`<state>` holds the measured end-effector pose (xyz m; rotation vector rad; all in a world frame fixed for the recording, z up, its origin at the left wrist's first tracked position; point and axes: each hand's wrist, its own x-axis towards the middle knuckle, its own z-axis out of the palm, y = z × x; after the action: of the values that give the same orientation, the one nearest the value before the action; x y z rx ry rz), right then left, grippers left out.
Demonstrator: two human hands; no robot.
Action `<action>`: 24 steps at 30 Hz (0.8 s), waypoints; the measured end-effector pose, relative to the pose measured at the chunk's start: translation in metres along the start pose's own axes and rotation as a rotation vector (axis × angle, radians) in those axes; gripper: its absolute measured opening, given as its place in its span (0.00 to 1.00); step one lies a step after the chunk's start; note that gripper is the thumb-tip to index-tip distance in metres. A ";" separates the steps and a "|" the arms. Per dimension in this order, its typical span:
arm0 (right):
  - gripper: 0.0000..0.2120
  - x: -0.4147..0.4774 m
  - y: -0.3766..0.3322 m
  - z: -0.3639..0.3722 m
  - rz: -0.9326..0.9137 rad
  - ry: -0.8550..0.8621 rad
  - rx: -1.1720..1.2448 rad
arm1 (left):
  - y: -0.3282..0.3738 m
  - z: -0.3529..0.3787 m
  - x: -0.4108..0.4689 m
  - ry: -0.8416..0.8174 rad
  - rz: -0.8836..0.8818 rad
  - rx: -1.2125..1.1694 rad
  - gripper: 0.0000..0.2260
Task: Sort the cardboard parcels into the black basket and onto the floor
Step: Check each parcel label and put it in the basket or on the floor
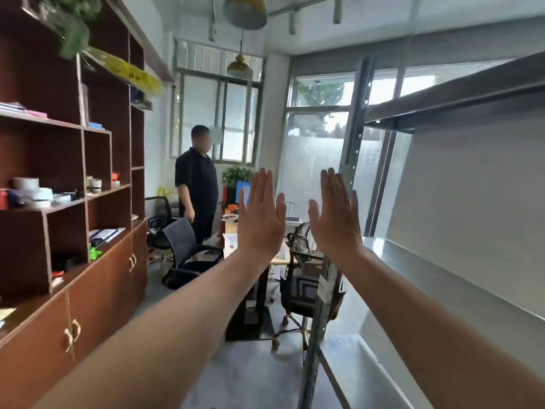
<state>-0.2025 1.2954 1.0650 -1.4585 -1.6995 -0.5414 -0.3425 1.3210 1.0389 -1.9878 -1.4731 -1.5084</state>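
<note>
- Both arms reach forward and up from the bottom edge, bare to the elbow; the left hand and the right hand are raised side by side, flat, fingers straight and together, thumbs inward; a narrow gap separates them; neither holds or touches anything.
- No parcel and no basket can be seen; so their place relative to the hands cannot be told.
- Just right of the right arm stands a metal rack, its perforated post rising behind the right hand; its grey shelf runs back along the right side, with a dark upper shelf overhead.
- To the left, a brown cabinet with cupboard doors tied by string; its open shelves carry tape rolls, small pots and papers.
- Below and beyond the hands, grey floor; a black chair to the left of the left forearm; another chair between the forearms.
- Behind the hands, a desk with a blue screen, partly hidden by the left hand.
- Farther back, a person in black stands beside the desk; a green plant behind it.
- At the far end, barred windows; two lamps hang from the ceiling.
</note>
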 end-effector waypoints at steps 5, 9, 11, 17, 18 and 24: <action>0.29 0.009 0.009 -0.011 0.103 0.124 -0.117 | 0.012 -0.002 0.014 0.019 0.155 -0.070 0.25; 0.30 -0.005 0.002 0.000 0.158 0.130 -0.221 | -0.002 0.012 0.005 -0.055 0.240 -0.090 0.27; 0.30 -0.011 -0.006 0.005 0.189 0.105 -0.263 | -0.013 0.018 0.003 -0.102 0.279 -0.100 0.28; 0.29 -0.035 -0.013 -0.007 0.295 0.092 -0.402 | -0.012 0.026 0.003 -0.170 0.333 -0.218 0.25; 0.29 -0.041 -0.011 -0.013 0.323 0.091 -0.439 | -0.006 0.027 0.001 -0.185 0.345 -0.251 0.24; 0.29 -0.084 -0.004 -0.059 0.529 0.102 -0.557 | 0.043 0.021 -0.038 -0.373 0.463 -0.411 0.26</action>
<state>-0.1881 1.1988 1.0335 -2.1389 -1.0468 -0.8082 -0.2935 1.2940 1.0135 -2.7303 -0.7406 -1.3585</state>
